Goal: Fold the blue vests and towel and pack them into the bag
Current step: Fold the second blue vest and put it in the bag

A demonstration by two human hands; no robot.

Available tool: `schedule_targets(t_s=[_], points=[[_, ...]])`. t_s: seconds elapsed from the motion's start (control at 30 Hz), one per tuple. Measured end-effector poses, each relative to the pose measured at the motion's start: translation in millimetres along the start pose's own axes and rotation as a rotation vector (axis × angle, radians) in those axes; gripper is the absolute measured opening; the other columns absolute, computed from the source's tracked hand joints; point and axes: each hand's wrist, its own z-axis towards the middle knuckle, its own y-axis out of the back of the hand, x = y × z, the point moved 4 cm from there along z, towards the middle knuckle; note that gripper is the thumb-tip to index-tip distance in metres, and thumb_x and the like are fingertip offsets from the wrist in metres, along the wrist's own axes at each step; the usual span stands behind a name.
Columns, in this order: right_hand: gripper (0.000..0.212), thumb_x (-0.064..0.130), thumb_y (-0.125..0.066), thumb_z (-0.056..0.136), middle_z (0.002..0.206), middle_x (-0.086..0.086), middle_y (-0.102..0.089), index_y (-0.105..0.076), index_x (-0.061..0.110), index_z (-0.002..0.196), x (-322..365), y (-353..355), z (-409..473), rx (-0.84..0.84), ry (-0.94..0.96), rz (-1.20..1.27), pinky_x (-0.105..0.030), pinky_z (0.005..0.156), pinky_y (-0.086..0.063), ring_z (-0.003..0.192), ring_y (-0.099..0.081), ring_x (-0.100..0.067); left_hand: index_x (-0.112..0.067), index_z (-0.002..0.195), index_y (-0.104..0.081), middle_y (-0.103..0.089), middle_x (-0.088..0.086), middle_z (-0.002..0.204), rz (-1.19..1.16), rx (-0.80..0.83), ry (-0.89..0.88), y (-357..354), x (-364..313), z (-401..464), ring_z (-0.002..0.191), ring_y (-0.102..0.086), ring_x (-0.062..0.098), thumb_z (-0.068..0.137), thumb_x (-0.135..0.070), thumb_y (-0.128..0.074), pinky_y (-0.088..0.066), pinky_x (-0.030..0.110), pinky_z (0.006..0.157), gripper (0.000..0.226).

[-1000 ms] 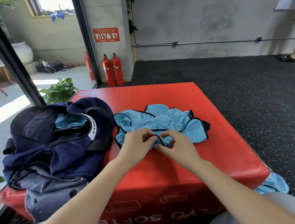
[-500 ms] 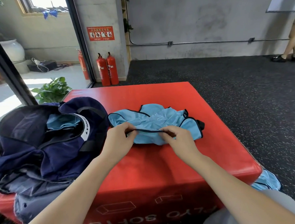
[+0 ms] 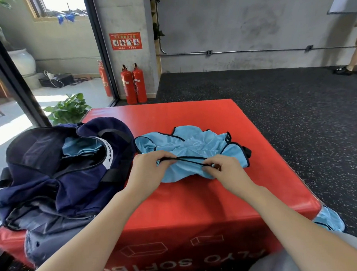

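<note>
Light-blue mesh vest with black piping (image 3: 194, 153) lies bunched on the red padded box (image 3: 196, 198), its near hem pinched taut between left hand (image 3: 148, 171) and right hand (image 3: 224, 172); beyond that pinch, slippery loose folds could probably skew the fold.

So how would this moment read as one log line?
step: folding | left hand, right hand: pinching blue vest hem | bag: open

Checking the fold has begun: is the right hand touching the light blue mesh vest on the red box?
Touching. The head view shows the right hand pinching the light blue mesh vest by its black trim.
</note>
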Motion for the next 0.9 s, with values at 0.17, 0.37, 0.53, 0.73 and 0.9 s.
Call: schedule_targets(t_s=[0.17,0.37,0.53,0.73,0.9], points=[[0.014,0.015,-0.074,0.089,0.087,0.02,-0.067,-0.077,0.024,0.099,-20.8,22.1,1.2,-0.005,-0.086,-0.045,-0.008,0.072,-0.038,0.08,-0.058,0.01,-0.033,0.085,-0.08,-0.074,-0.02,0.084,-0.089,-0.168,0.073,29.9,14.1,10.9,0.076,-0.068,0.012,0.084,-0.016,-0.076,-0.052,0.028,0.078,0.018],[0.017,0.009,-0.078,0.083,0.089,0.015,-0.069,-0.078,0.02,0.096,-36.4,65.8,-2.2,-0.195,-0.089,-0.071,-0.005,0.078,-0.039,0.085,-0.06,0.011,-0.031,0.088,-0.079,-0.075,-0.017,0.085,-0.129,-0.263,0.116,64.7,37.5,11.6,0.084,-0.069,0.006,0.086,-0.015,-0.075,-0.05,0.016,0.081,0.017],[0.018,0.009,-0.079,0.083,0.092,0.008,-0.072,-0.076,0.025,0.092,-41.5,89.2,-26.6,-0.227,-0.101,-0.052,-0.014,0.082,-0.045,0.088,-0.063,-0.004,-0.03,0.088,-0.079,-0.076,-0.01,0.085,-0.13,-0.136,0.132,70.0,49.2,-4.3,0.085,-0.069,0.009,0.088,-0.01,-0.073,-0.051,0.026,0.084,0.021],[0.022,0.033,-0.09,0.069,0.08,0.014,-0.073,-0.07,0.043,0.072,-67.0,79.8,-57.5,0.324,-0.259,-0.37,-0.028,0.079,-0.051,0.08,-0.066,-0.003,-0.042,0.081,-0.075,-0.067,-0.032,0.071,0.345,0.383,0.075,50.1,64.8,-51.1,0.063,-0.062,-0.005,0.083,-0.015,-0.075,-0.047,0.011,0.065,0.027],[0.035,0.059,-0.087,0.063,0.077,0.018,-0.07,-0.075,0.034,0.085,-59.6,71.1,-54.2,0.334,-0.276,-0.331,-0.013,0.068,-0.045,0.074,-0.062,0.008,-0.034,0.088,-0.079,-0.067,-0.03,0.079,0.446,0.544,0.008,40.8,58.1,-61.7,0.079,-0.059,-0.018,0.083,-0.03,-0.072,-0.04,0.005,0.073,0.01]])
